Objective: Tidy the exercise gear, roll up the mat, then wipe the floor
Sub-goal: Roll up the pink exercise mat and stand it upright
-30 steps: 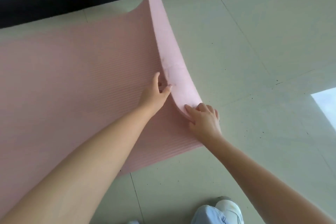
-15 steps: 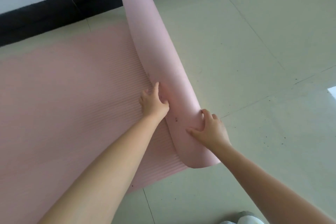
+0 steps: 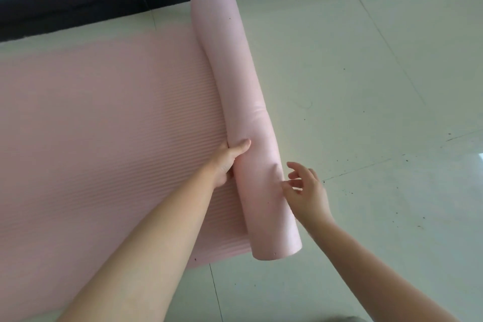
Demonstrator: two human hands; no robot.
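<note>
The flat mat (image 3: 91,117) spread leftward over the floor (image 3: 366,86). The left hand (image 3: 230,159) gripped the roll (image 3: 248,123) at its left flank. The roll's axis ran from near the person toward the baseboard (image 3: 78,8). The right hand (image 3: 305,188), fingers spread, hovered at its right flank.

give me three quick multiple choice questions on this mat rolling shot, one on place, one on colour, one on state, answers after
1. Where does the rolled part of the mat lie?
A. at the flat part's right edge
B. against the left wall
C. on a chair

2. What colour is the mat?
A. blue
B. pink
C. grey

3. What is the right hand doing?
A. gripping a cloth
B. making a fist
C. open beside the roll

Answers:
A, the roll sits where the flat sheet ends.
B, roll and sheet are pink.
C, its fingers are spread; the left hand keeps the grip.
</note>
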